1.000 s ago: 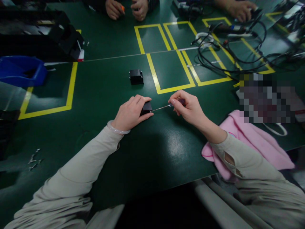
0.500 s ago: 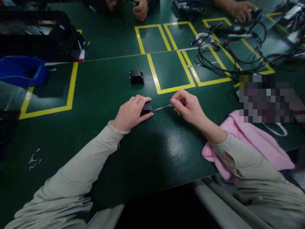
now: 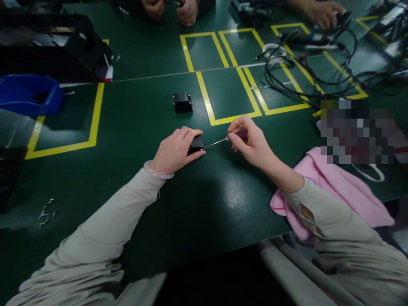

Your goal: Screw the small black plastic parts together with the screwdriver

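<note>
My left hand (image 3: 176, 148) is closed around a small black block-shaped part (image 3: 196, 144) on the green table, hiding much of it. A screwdriver (image 3: 239, 134) with a dark handle and thin metal shaft is in my right hand (image 3: 251, 142), its thumb and fingers on the handle. The shaft slants down to the left, and its tip meets the right edge of the black part, beside my left thumb. Beyond my left hand stands a second black part (image 3: 182, 103), with small shiny pins or screws at its sides.
Loose screws (image 3: 46, 212) lie at the left. A blue bin (image 3: 30, 95) and black racks (image 3: 54, 51) stand behind them. Black cables (image 3: 306, 80) tangle at the back right. A pink cloth (image 3: 338, 187) lies under my right forearm. Other people's hands (image 3: 188, 12) are across the table.
The fingers of my right hand have opened a little and shifted on the screwdriver handle. My left hand and the black part have stayed put.
</note>
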`<act>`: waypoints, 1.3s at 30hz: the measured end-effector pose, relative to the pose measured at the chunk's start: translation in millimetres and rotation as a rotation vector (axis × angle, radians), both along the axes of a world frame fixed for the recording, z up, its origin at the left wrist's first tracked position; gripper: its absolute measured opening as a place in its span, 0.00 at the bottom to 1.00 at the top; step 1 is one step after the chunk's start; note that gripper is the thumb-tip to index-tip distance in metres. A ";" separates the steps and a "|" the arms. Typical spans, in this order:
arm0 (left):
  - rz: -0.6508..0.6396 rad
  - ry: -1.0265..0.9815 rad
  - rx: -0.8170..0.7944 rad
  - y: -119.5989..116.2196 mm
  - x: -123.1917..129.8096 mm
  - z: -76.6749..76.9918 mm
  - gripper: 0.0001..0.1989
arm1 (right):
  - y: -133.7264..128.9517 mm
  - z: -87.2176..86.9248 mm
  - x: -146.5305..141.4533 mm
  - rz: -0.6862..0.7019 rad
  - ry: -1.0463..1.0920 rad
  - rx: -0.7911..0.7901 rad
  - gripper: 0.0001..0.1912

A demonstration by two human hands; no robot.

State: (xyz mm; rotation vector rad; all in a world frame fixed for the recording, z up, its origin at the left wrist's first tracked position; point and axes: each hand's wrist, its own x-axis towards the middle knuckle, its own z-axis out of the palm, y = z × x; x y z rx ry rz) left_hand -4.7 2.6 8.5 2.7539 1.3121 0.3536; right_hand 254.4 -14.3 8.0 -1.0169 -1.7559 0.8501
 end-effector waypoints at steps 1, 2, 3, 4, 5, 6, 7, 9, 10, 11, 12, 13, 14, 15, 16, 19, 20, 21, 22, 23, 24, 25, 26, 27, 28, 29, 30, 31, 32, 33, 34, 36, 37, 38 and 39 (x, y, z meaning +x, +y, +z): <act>0.002 -0.001 -0.004 -0.1 0.1 0.2 0.26 | 0.2 0.2 -0.1 -0.006 -0.004 0.003 0.09; 0.002 -0.002 -0.008 -0.2 0.1 0.4 0.26 | 0.4 0.5 -0.2 -0.011 -0.011 0.002 0.10; 0.001 -0.004 -0.010 -0.3 0.1 0.6 0.26 | 0.6 0.6 -0.2 -0.017 -0.017 0.000 0.12; -0.001 -0.006 -0.011 -0.3 0.0 0.8 0.26 | 0.6 0.7 -0.2 -0.022 -0.023 -0.005 0.13; -0.003 -0.008 -0.011 -0.3 -0.1 0.9 0.26 | 0.6 0.8 -0.2 -0.025 -0.028 -0.010 0.14; -0.005 -0.007 -0.010 -0.3 -0.2 1.0 0.26 | 0.4 0.8 -0.2 -0.023 -0.027 -0.014 0.14; -0.006 -0.006 -0.008 -0.2 -0.3 1.0 0.26 | 0.1 0.7 -0.1 -0.015 -0.024 -0.016 0.13; -0.007 -0.001 -0.004 -0.1 -0.5 0.8 0.26 | -0.7 0.5 0.2 0.006 -0.013 -0.010 0.11; -0.008 0.001 -0.001 -0.1 -0.6 0.6 0.26 | -1.0 0.3 0.3 0.013 -0.010 -0.003 0.10; -0.009 0.002 0.003 0.0 -0.7 0.3 0.26 | -1.2 0.2 0.5 0.015 -0.009 0.005 0.11; -0.011 0.000 0.006 0.1 -0.9 0.0 0.26 | -1.2 0.0 0.6 0.013 -0.010 0.011 0.11; -0.013 -0.002 0.009 0.2 -1.0 -0.3 0.26 | -1.0 -0.2 0.7 0.010 -0.011 0.013 0.12; -0.014 -0.006 0.010 0.3 -1.2 -0.7 0.26 | -0.8 -0.3 0.8 0.005 -0.009 0.012 0.12; -0.015 -0.010 0.009 0.4 -1.3 -1.0 0.26 | -0.5 -0.3 0.8 0.003 -0.008 0.006 0.13; -0.014 -0.015 0.008 0.5 -1.3 -1.1 0.26 | -0.1 -0.2 0.7 -0.002 -0.008 -0.001 0.13; -0.011 -0.018 -0.001 0.7 -1.0 -1.2 0.26 | 0.2 0.6 0.2 -0.011 -0.012 -0.018 0.16; -0.009 -0.016 -0.003 0.7 -0.8 -1.0 0.26 | 0.1 1.0 0.0 -0.009 -0.014 -0.023 0.16; -0.008 -0.013 -0.004 0.6 -0.6 -0.9 0.26 | -0.1 1.3 -0.2 -0.005 -0.012 -0.026 0.16; -0.008 -0.010 -0.003 0.6 -0.5 -0.8 0.26 | -0.4 1.5 -0.2 0.002 -0.005 -0.026 0.15; -0.009 -0.008 -0.003 0.6 -0.4 -0.7 0.26 | -0.6 1.5 -0.2 0.010 0.001 -0.025 0.13; -0.010 -0.007 -0.001 0.6 -0.4 -0.7 0.26 | -0.8 1.3 0.0 0.018 0.006 -0.022 0.12; -0.010 -0.007 0.002 0.6 -0.4 -0.8 0.26 | -1.0 1.0 0.2 0.024 0.009 -0.019 0.10; -0.010 -0.007 0.003 0.7 -0.5 -0.8 0.26 | -1.0 0.7 0.5 0.029 0.008 -0.016 0.10; -0.009 -0.008 0.003 0.8 -0.7 -0.9 0.26 | -1.0 0.4 0.8 0.031 0.003 -0.014 0.09; -0.007 -0.009 0.002 0.9 -0.9 -0.9 0.26 | -1.0 0.2 1.0 0.030 -0.004 -0.014 0.09; -0.007 -0.009 0.001 0.9 -1.1 -1.0 0.26 | -0.9 0.2 1.1 0.026 -0.007 -0.014 0.09; -0.008 -0.010 -0.001 1.0 -1.2 -1.0 0.26 | -0.8 0.5 1.0 0.022 -0.007 -0.013 0.09; -0.009 -0.010 -0.002 1.1 -1.4 -0.9 0.27 | -0.8 0.9 0.9 0.018 -0.005 -0.012 0.09; -0.010 -0.009 -0.002 1.1 -1.5 -0.9 0.27 | -0.8 1.4 0.7 0.014 -0.001 -0.012 0.09; -0.009 -0.008 -0.001 1.2 -1.5 -0.8 0.27 | -0.8 1.9 0.4 0.012 0.001 -0.014 0.11; -0.010 -0.007 -0.001 1.2 -1.5 -0.8 0.27 | -0.9 2.5 0.1 0.012 0.000 -0.017 0.12; -0.009 -0.008 -0.001 1.2 -1.4 -0.8 0.27 | -1.2 3.1 -0.3 0.014 -0.006 -0.024 0.14; -0.011 -0.009 -0.002 1.2 -1.3 -0.8 0.27 | -1.3 3.1 -0.4 0.018 -0.007 -0.026 0.14; -0.012 -0.009 -0.002 1.1 -1.1 -0.9 0.27 | -1.5 2.9 -0.4 0.021 -0.004 -0.025 0.14; -0.013 -0.009 -0.001 1.0 -1.0 -0.9 0.27 | -1.6 2.6 -0.4 0.024 0.001 -0.021 0.13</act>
